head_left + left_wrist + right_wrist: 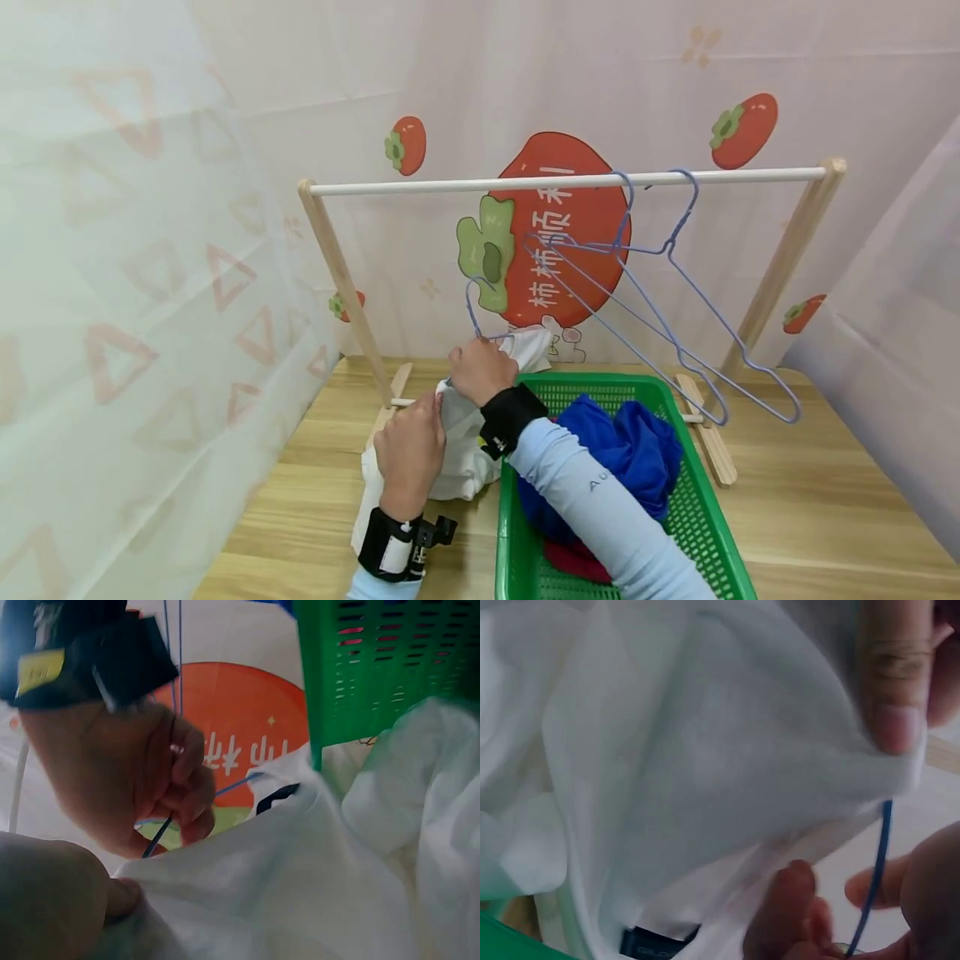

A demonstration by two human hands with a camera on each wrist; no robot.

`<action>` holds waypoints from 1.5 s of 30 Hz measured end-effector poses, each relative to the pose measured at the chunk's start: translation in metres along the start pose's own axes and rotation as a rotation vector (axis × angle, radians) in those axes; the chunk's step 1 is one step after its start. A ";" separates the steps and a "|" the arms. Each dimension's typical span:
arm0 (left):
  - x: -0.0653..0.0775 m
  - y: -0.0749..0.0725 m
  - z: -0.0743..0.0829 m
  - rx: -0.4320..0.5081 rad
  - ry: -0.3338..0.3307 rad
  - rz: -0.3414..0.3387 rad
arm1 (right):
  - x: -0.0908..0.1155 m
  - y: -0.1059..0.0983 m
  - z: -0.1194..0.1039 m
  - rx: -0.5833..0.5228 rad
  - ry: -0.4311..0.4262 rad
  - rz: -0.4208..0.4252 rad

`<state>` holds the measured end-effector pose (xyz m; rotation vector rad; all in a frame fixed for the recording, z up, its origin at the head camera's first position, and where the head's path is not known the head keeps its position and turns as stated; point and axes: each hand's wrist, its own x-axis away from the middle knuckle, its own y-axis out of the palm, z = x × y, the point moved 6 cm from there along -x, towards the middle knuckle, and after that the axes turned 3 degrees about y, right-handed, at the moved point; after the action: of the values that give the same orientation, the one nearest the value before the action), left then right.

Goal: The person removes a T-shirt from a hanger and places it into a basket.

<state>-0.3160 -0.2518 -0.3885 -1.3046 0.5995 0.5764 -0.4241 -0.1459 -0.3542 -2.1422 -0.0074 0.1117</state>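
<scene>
A white T-shirt (463, 454) hangs bunched between my hands, its lower part on the table. My left hand (411, 454) pinches the edge of its cloth; in the right wrist view the left fingers (898, 682) press the fabric over a blue wire. That wire belongs to a blue clothes hanger (471, 310), whose hook rises above my right hand (483, 371). The right hand holds the hanger, fingers curled by the wire in the left wrist view. A dark neck label (656, 944) shows inside the collar. Most of the hanger's body is hidden by cloth and hands.
A wooden rack with a white rail (420, 187) stands behind. Two blue hangers (678, 225) hang on its right half. Under my right forearm is a green basket (708, 517) holding blue cloth (637, 454) and dark red cloth (573, 560). A patterned curtain backs the wooden table (840, 500).
</scene>
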 end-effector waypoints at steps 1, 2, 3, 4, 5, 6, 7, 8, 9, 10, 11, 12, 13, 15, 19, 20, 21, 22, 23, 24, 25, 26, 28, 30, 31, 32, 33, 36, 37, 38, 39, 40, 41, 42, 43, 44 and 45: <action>0.000 0.000 0.001 0.002 -0.004 0.001 | -0.002 0.001 -0.003 0.013 0.003 0.033; 0.000 0.000 0.001 0.007 -0.008 0.002 | -0.004 0.001 -0.005 0.031 0.006 0.060; 0.000 0.000 0.002 0.012 -0.010 0.004 | -0.006 0.001 -0.007 0.050 0.005 0.085; 0.000 -0.001 0.003 0.017 -0.009 0.009 | -0.007 0.001 -0.009 0.073 0.001 0.107; -0.001 -0.001 0.004 0.022 -0.005 0.015 | -0.009 -0.001 -0.010 0.096 0.000 0.128; -0.001 -0.002 0.006 0.027 0.003 0.017 | -0.011 -0.002 -0.010 0.114 0.001 0.145; -0.001 -0.002 0.009 0.030 0.016 0.015 | -0.013 -0.005 -0.009 0.130 0.002 0.159; -0.002 -0.003 0.012 0.034 0.029 0.010 | -0.015 -0.007 -0.008 0.143 0.002 0.172; -0.002 -0.004 0.014 0.034 0.045 0.001 | -0.016 -0.009 -0.006 0.153 0.001 0.182; -0.002 -0.005 0.018 0.035 0.062 -0.011 | -0.018 -0.011 -0.004 0.160 0.003 0.186; -0.002 -0.006 0.020 0.039 0.077 -0.025 | -0.019 -0.013 -0.003 0.162 0.003 0.189; -0.002 -0.008 0.023 0.039 0.091 -0.040 | -0.020 -0.015 -0.001 0.160 0.002 0.188; -0.002 -0.010 0.025 0.041 0.106 -0.053 | -0.022 -0.016 0.000 0.158 -0.002 0.185; -0.001 -0.014 0.028 0.047 0.140 -0.071 | -0.024 -0.018 0.002 0.146 -0.004 0.168; 0.001 -0.024 0.031 0.058 0.217 -0.119 | -0.027 -0.021 0.004 0.124 -0.008 0.157; 0.002 -0.027 0.031 0.059 0.236 -0.135 | -0.028 -0.022 0.004 0.121 -0.008 0.155; 0.002 -0.029 0.032 0.059 0.254 -0.149 | -0.028 -0.022 0.005 0.120 -0.007 0.151; 0.003 -0.032 0.032 0.059 0.267 -0.166 | -0.029 -0.022 0.005 0.122 -0.007 0.148; 0.003 -0.034 0.032 0.059 0.279 -0.179 | -0.030 -0.022 0.006 0.123 -0.005 0.145; 0.003 -0.037 0.033 0.061 0.288 -0.189 | -0.031 -0.022 0.008 0.121 0.002 0.140; 0.003 -0.039 0.033 0.063 0.297 -0.201 | -0.032 -0.023 0.010 0.121 0.010 0.135; 0.004 -0.042 0.033 0.071 0.304 -0.212 | -0.034 -0.023 0.012 0.119 0.018 0.131; 0.004 -0.046 0.034 0.092 0.318 -0.234 | -0.037 -0.025 0.016 0.110 0.032 0.116; 0.006 -0.051 0.036 0.108 0.349 -0.245 | -0.041 -0.027 0.020 0.098 0.038 0.088; 0.007 -0.053 0.037 0.115 0.367 -0.250 | -0.043 -0.028 0.022 0.096 0.038 0.068; 0.008 -0.055 0.039 0.124 0.387 -0.254 | -0.045 -0.029 0.024 0.090 0.037 0.052; 0.009 -0.057 0.041 0.133 0.406 -0.259 | -0.046 -0.030 0.026 0.084 0.039 0.036; 0.012 -0.058 0.048 0.166 0.459 -0.285 | -0.049 -0.036 0.034 0.055 0.055 -0.001; 0.012 -0.057 0.049 0.185 0.466 -0.299 | -0.050 -0.038 0.036 0.040 0.064 -0.011; 0.013 -0.056 0.050 0.200 0.473 -0.318 | -0.050 -0.040 0.038 0.026 0.073 -0.020; 0.014 -0.054 0.051 0.213 0.475 -0.334 | -0.051 -0.042 0.040 0.013 0.080 -0.036; 0.014 -0.052 0.051 0.225 0.478 -0.349 | -0.051 -0.043 0.042 0.003 0.082 -0.054; 0.014 -0.051 0.051 0.235 0.478 -0.362 | -0.051 -0.044 0.043 -0.002 0.083 -0.071; 0.015 -0.049 0.050 0.243 0.479 -0.374 | -0.050 -0.044 0.045 -0.005 0.082 -0.090; 0.015 -0.047 0.050 0.255 0.483 -0.386 | -0.050 -0.044 0.045 0.003 0.077 -0.106; 0.015 -0.046 0.050 0.262 0.485 -0.400 | -0.050 -0.043 0.047 0.008 0.075 -0.117; 0.015 -0.045 0.049 0.269 0.486 -0.409 | -0.049 -0.044 0.048 0.011 0.071 -0.120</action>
<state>-0.2707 -0.2104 -0.3593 -1.2652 0.7499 -0.1636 -0.4754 -0.0847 -0.3396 -2.1281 -0.0935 -0.0345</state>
